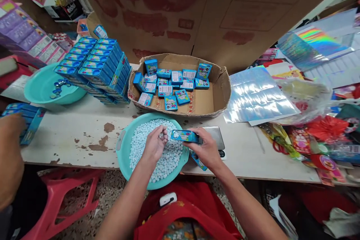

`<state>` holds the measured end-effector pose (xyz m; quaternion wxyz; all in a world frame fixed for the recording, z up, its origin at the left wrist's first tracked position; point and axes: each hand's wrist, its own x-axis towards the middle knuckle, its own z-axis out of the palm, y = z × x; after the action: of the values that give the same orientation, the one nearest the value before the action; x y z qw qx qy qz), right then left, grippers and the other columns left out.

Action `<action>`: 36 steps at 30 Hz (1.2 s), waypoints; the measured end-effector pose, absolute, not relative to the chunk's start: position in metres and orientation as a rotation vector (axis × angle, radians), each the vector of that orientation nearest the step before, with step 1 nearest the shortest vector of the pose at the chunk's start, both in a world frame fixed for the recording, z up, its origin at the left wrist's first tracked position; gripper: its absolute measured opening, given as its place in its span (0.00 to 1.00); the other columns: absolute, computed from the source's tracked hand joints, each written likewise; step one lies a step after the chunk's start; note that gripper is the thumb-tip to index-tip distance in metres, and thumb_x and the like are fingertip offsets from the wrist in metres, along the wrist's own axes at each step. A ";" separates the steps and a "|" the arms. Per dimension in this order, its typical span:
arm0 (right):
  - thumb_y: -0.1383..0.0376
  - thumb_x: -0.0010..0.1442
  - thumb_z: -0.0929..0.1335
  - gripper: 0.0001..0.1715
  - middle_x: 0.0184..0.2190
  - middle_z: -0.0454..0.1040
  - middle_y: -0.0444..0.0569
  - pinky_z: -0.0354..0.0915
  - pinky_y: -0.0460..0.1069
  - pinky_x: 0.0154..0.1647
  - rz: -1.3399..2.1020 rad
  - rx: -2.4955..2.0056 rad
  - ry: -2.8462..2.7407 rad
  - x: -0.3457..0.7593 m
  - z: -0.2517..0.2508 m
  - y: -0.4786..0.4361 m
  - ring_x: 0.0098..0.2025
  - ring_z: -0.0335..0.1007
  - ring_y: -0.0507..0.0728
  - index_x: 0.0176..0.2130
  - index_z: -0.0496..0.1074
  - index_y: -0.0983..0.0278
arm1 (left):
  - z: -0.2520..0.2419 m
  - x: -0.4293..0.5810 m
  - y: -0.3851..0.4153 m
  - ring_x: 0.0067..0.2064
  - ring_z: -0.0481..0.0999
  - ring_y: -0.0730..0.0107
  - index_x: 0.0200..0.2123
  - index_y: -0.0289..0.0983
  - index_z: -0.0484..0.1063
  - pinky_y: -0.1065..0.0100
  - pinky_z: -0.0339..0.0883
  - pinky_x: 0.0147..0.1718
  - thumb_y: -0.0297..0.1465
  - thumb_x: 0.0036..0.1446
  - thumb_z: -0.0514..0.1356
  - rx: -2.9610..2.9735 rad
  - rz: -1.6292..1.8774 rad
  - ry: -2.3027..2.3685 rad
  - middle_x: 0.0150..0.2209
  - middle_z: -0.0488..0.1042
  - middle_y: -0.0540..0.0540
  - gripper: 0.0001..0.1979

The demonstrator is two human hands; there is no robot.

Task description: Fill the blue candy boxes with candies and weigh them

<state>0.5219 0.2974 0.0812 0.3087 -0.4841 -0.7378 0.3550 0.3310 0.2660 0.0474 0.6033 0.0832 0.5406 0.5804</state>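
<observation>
A teal basin (122, 149) heaped with small pale-blue candy pellets (168, 157) rests on the near edge of the white table. My left hand (155, 143) hovers over the pellets, fingers curled shut on a few of them. My right hand (206, 147) grips a small open blue box (184, 135), held level just right of the left fingertips above the basin's rim. Another blue box (198, 161) lies under my right wrist.
A shallow cardboard tray (218, 93) of loose blue boxes sits behind the basin. A stack of blue boxes (98, 65) and a second teal basin (42, 90) stand at the left. Another person's arm (9, 153) reaches in at far left. Holographic sheets (258, 97) and wrappers lie right. A red stool (64, 198) stands below.
</observation>
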 end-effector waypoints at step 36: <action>0.61 0.58 0.70 0.25 0.52 0.66 0.53 0.68 0.55 0.49 1.120 -1.218 -1.317 0.551 0.081 0.282 0.50 0.67 0.59 0.54 0.62 0.58 | 0.113 0.322 0.335 0.29 0.66 0.72 0.24 0.36 0.64 0.70 0.62 0.30 0.38 0.47 0.66 0.965 1.264 1.487 0.26 0.66 0.50 0.15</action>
<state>0.5512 0.2824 0.0806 0.4912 -0.5017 -0.5424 0.4612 0.3219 0.3348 0.1134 0.4637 0.3927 0.6050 0.5145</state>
